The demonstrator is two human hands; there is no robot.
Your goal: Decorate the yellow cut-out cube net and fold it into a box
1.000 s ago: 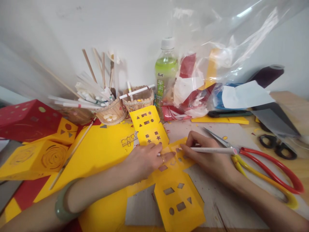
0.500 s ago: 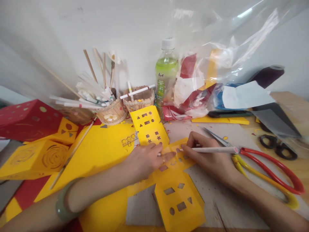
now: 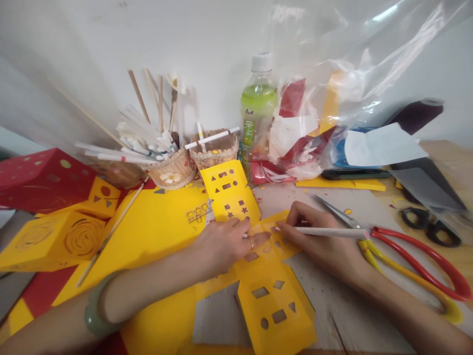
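A yellow card net [image 3: 279,315] with cut-out triangles, circles, stars and diamonds lies unfolded in front of me. My left hand [image 3: 229,244] presses on its middle, index finger stretched out and the other fingers partly bent. A small white bit shows by its fingertips; I cannot make out what it is. My right hand [image 3: 314,234] pinches a slim white pen [image 3: 330,231] with a pinkish end, held almost level. Its tip is hidden by the fingers, over the net's right flap. Beneath the net are a grey board [image 3: 347,286] and a yellow sheet [image 3: 155,217].
Red-and-yellow-handled scissors [image 3: 417,256] lie open right of my right hand, black-handled scissors [image 3: 430,227] beyond. Behind stand a green drink bottle [image 3: 258,103], a stick-filled basket [image 3: 172,170] and a plastic bag of scraps [image 3: 299,133]. Folded boxes, red [image 3: 44,175] and yellow [image 3: 51,241], stand left.
The view has shifted slightly, so most things sit a little further right. My hands, the pen and the card net keep the same places relative to each other.
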